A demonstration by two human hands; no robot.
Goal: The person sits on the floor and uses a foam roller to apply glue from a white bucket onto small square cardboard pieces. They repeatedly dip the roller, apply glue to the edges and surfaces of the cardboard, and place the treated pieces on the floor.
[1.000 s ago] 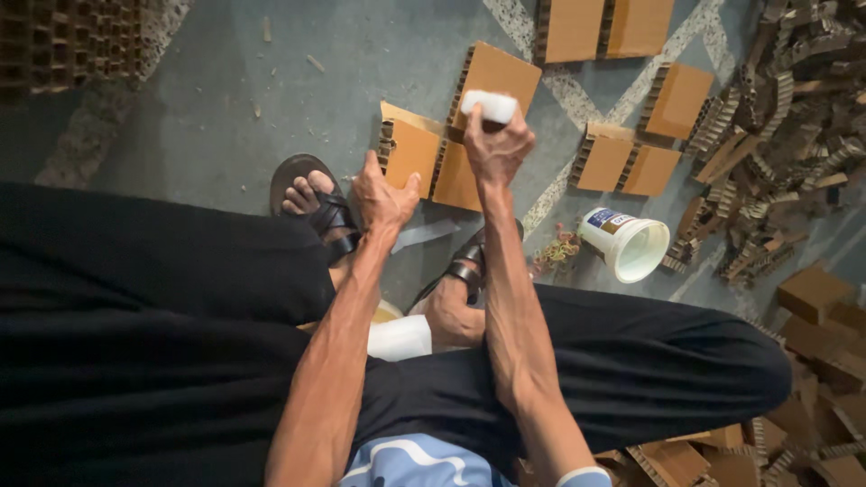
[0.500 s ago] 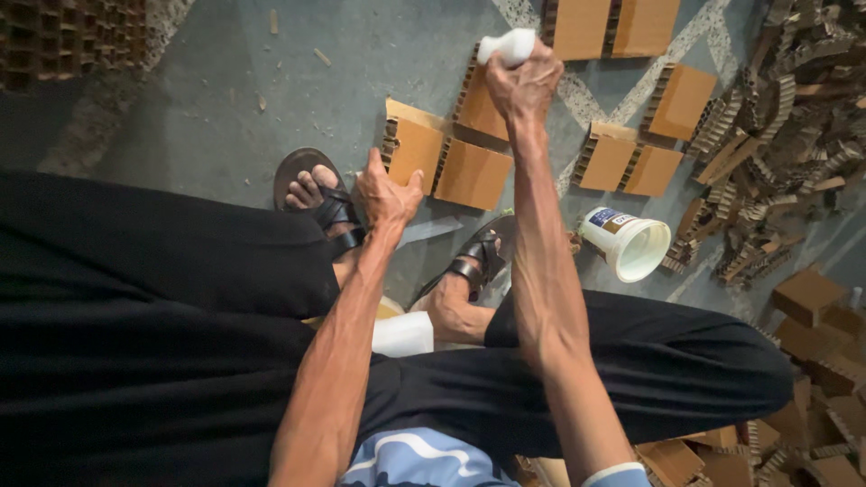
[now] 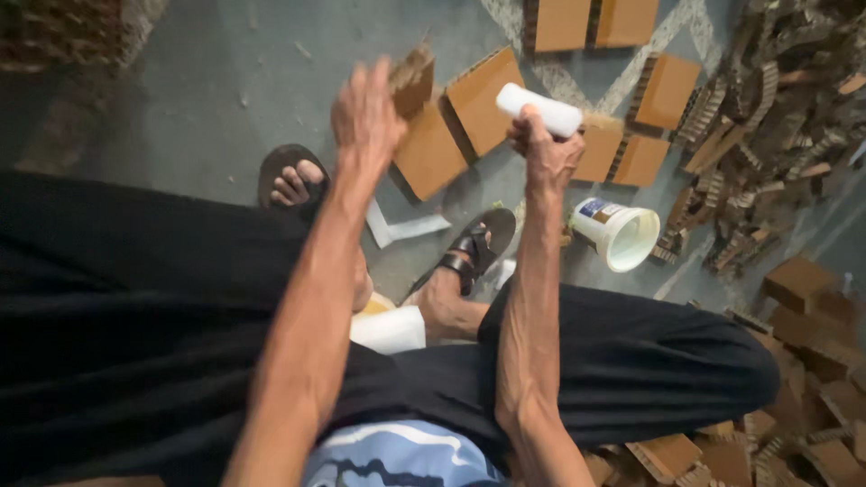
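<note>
Right hand [image 3: 541, 149] gripping white roller [image 3: 539, 110] at its top, left hand [image 3: 365, 113] holding cardboard piece [image 3: 413, 79].

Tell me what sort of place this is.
Probably a floor-level workshop for gluing cardboard pieces. Brown corrugated cardboard blocks lie spread on the concrete floor, a heap of cardboard offcuts sits at the right, and a white tub stands beside the seated person's sandalled foot.
</note>
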